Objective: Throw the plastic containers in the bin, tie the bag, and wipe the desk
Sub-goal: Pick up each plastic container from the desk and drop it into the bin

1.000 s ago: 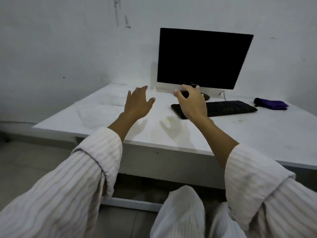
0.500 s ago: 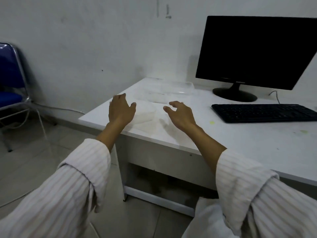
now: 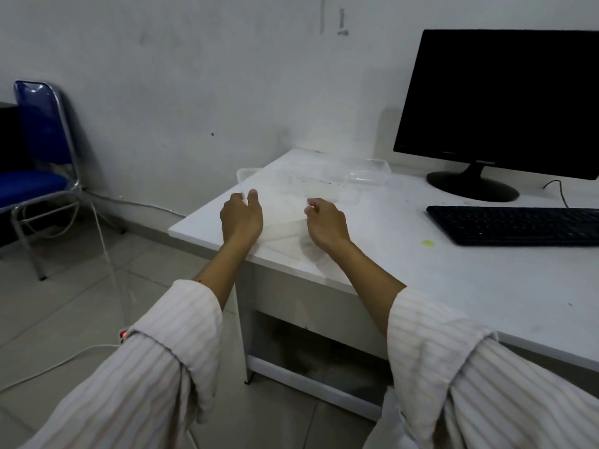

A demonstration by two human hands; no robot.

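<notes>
Nearest to the camera are two striped sleeves (image 3: 155, 377), pushed up on the forearms. Both hands reach over the corner of the white desk (image 3: 453, 286). The left hand (image 3: 241, 215) and the right hand (image 3: 327, 223) are apart, each at one side of a clear plastic container (image 3: 285, 205) that lies near the desk's corner. Whether the fingers really clamp it, I cannot tell, because the plastic is almost invisible against the white top. A second clear container (image 3: 369, 171) stands farther back, close to the wall. On the right, a black keyboard (image 3: 512, 225) lies near a small yellow stain (image 3: 428, 243). Behind it stands a black monitor (image 3: 499, 98); small writing on its lower frame is too blurred to read. On the left, a blue chair (image 3: 35, 157) stands on the tiled floor.
</notes>
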